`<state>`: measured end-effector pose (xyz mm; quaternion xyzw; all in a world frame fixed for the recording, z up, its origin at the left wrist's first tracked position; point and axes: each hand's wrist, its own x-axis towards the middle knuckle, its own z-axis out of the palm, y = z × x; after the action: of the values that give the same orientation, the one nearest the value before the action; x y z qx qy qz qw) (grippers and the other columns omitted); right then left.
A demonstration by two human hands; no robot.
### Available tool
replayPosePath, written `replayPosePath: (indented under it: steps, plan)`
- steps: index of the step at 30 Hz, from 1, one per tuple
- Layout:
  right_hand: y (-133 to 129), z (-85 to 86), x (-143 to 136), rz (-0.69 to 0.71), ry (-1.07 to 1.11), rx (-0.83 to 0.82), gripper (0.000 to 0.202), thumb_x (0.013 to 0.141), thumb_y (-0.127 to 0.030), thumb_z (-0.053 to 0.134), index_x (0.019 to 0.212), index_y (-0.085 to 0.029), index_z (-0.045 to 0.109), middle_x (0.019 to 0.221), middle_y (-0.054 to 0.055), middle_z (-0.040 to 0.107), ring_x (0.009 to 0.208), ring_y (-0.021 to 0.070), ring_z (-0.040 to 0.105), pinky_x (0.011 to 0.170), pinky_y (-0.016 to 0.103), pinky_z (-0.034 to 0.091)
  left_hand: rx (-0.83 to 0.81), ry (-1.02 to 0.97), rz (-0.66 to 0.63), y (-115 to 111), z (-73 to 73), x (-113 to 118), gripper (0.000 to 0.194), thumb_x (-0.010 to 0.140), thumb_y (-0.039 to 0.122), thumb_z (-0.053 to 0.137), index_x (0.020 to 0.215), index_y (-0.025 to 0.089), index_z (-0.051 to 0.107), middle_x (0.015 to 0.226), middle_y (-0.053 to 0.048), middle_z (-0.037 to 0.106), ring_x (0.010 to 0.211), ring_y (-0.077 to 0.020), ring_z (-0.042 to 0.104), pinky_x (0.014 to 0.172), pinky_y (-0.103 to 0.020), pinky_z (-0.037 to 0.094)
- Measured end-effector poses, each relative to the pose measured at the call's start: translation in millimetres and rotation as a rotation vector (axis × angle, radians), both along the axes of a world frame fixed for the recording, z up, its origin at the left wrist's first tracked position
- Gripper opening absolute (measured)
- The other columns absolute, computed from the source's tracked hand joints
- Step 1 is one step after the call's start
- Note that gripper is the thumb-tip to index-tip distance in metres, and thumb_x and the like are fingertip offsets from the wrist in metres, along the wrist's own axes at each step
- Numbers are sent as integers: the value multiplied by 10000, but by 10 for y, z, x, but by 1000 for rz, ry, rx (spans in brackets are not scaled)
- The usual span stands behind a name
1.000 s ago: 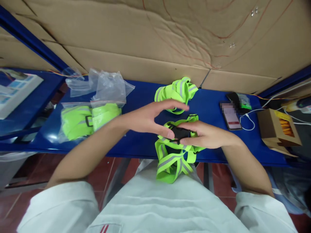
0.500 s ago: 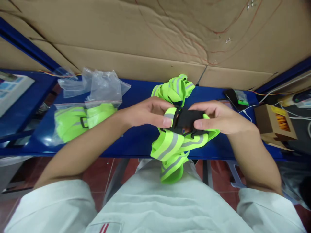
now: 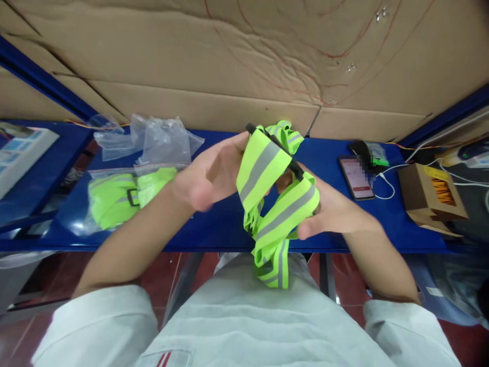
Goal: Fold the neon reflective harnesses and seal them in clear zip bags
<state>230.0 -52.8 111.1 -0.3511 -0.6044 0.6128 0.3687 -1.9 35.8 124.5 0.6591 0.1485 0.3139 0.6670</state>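
A bright yellow-green reflective strap (image 3: 263, 163) with a grey stripe hangs in loops in front of me, above the table edge. Black buckle parts (image 3: 296, 168) show along its top, tilted. My left hand (image 3: 217, 176) is at the strap's left side, its thumb spread well away and its fingertips partly behind the webbing. On the other side, my right hand (image 3: 328, 206) supports the strap, fingers reaching behind it and thumb low at the front. The webbing hides most of the right fingers. Lower loops hang down before my shirt.
More strap (image 3: 284, 133) lies bunched behind my hands on the blue table (image 3: 214, 224). Bagged green straps (image 3: 112, 201) and clear plastic bags (image 3: 164, 140) are at left. At right are a phone (image 3: 357, 178), a white cable and a cardboard box (image 3: 431, 196). Cardboard (image 3: 191, 56) stands behind.
The buckle has turned, so its flat black face no longer shows and the webbing faces me. My left thumb has come off the strap. The phone is now uncovered by my right hand.
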Motion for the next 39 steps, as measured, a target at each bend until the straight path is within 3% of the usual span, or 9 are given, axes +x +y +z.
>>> replayPosePath:
  steps: [4, 6, 10, 17, 22, 25, 28, 34, 39]
  plan:
    - [-118, -110, -218, -258, -41, 70, 836, 761, -502, 891, 1473, -260, 525, 1430, 105, 636, 1306, 298, 613, 1073, 417, 535, 146, -7, -11, -98, -65, 2, 602, 640, 360, 972, 1123, 243, 631, 755, 12, 648, 964, -273, 719, 884, -380, 592]
    - [-151, -129, -233, -375, -103, 79, 601, 852, -536, 801, 1348, -241, 635, 1316, 89, 705, 1238, 291, 648, 1058, 422, 540, 225, 48, 67, -129, -72, -2, 637, 665, 248, 957, 1188, 240, 594, 896, -8, 694, 1093, -280, 693, 963, -381, 565]
    - [-138, -136, -105, -392, -191, 128, 390, 942, -541, 701, 1142, -211, 756, 1166, 61, 759, 1152, 278, 676, 1058, 409, 528, 261, 252, 101, -107, -54, -27, 642, 771, 320, 899, 1327, 205, 600, 1123, -66, 744, 1137, -264, 697, 989, -347, 558]
    - [69, -138, -1, -349, -50, -17, 431, 970, -616, 632, 1032, -216, 781, 1076, 63, 772, 1059, 245, 720, 1015, 395, 567, 38, 357, 19, 15, -30, -3, 416, 881, 462, 788, 1170, 163, 775, 1187, -91, 778, 1120, -258, 723, 990, -362, 577]
    - [236, -199, -78, -551, -8, -19, 467, 895, -669, 698, 848, -205, 693, 780, 32, 694, 682, 173, 668, 690, 319, 594, -33, 237, 287, -103, -449, 283, 452, 890, 532, 754, 1124, 146, 727, 1030, -67, 772, 933, -212, 713, 904, -333, 562]
    - [327, -319, -105, -624, -41, 26, 518, 867, -721, 693, 873, -203, 678, 690, -5, 624, 557, 134, 577, 586, 291, 537, -72, 109, 237, -235, -733, 495, 373, 911, 491, 736, 1068, 155, 692, 1031, -54, 744, 968, -192, 685, 939, -308, 530]
    - [370, -414, -80, -605, -110, 42, 535, 872, -723, 679, 929, -192, 705, 730, 12, 670, 636, 154, 632, 646, 298, 551, -239, 42, 250, -307, -845, 595, 405, 829, 457, 834, 1070, 161, 697, 1075, -53, 739, 1021, -200, 684, 942, -301, 521]
    - [335, -349, 36, -420, 62, -275, 458, 815, -564, 806, 1039, -174, 721, 757, 32, 735, 711, 210, 729, 692, 337, 617, -418, 5, 247, -220, -778, 476, 471, 716, 400, 938, 1071, 136, 774, 1050, -83, 787, 976, -219, 735, 958, -354, 563]
    - [304, -201, 194, -245, 65, -345, 447, 862, -508, 806, 1116, -146, 738, 648, -31, 657, 452, 111, 606, 425, 222, 504, -475, 78, 132, -79, -613, 188, 373, 774, 434, 902, 899, 127, 730, 639, -24, 694, 590, -151, 685, 600, -243, 557]
